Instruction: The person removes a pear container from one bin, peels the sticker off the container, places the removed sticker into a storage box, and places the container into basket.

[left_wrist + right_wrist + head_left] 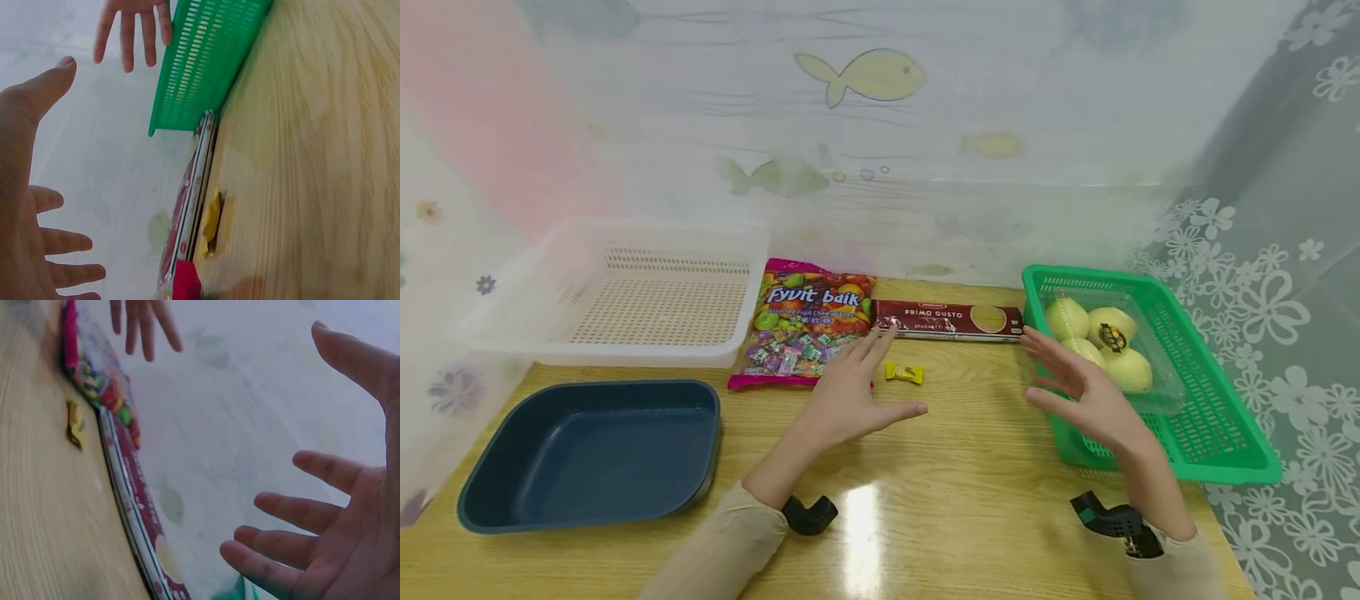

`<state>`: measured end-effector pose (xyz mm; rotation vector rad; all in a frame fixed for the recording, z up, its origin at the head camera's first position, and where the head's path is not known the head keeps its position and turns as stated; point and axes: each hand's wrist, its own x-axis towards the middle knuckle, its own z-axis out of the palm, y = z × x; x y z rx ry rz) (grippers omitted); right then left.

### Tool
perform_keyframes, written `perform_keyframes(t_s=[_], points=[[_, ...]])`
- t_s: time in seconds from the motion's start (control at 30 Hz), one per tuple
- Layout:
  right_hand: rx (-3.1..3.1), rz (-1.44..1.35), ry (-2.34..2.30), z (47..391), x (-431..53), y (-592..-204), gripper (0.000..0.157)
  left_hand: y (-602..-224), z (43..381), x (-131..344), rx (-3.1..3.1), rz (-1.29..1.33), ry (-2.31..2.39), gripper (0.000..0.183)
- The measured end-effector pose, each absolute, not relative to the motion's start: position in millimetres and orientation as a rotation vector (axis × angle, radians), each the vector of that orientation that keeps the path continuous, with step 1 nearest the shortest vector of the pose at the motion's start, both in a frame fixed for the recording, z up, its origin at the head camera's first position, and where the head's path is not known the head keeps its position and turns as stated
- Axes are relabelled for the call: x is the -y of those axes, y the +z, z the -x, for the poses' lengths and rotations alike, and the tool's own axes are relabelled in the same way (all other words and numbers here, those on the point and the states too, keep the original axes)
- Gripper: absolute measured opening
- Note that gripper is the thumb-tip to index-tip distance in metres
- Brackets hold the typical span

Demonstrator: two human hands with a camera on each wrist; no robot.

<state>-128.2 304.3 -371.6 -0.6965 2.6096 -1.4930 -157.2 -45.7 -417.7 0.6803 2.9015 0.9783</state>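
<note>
A pale curtain (880, 125) printed with fish stands behind your table (970, 467), and flowered cloth flanks both sides. The wood-grain top carries a bright glare near you; its left and right edges slant outward. Your widest stretch of bare wood runs from between your hands toward you.

On your right, the green basket (1213, 421) covers part of the right edge; at the back left, the white basket (625, 357) reaches past the left edge. The dark blue tub (613, 454) sits in front of it. The candy bag (816, 296) stands just right of the white basket, and the spaghetti packet (936, 321) spans from there to the green basket.

Both your hands are empty and open, fingers extended, thumbs apart: the left hand (850, 392) before the bag, the right hand (1093, 398) before the green basket. The yellow wrapped sweet (904, 372) lies in front of the packet.
</note>
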Motion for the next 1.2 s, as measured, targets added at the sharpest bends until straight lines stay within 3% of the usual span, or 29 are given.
perform_keyframes(t_s=[0.63,1.2], points=[[-2.559,0.685,-1.709,109,-349,-370,0.071,-415,152,-17,-2.839,-0.86,0.939,0.118],[-2.632,0.385,-1.893,97,-408,-373,0.071,-437,141,-63,-2.689,-0.94,1.085,0.112]])
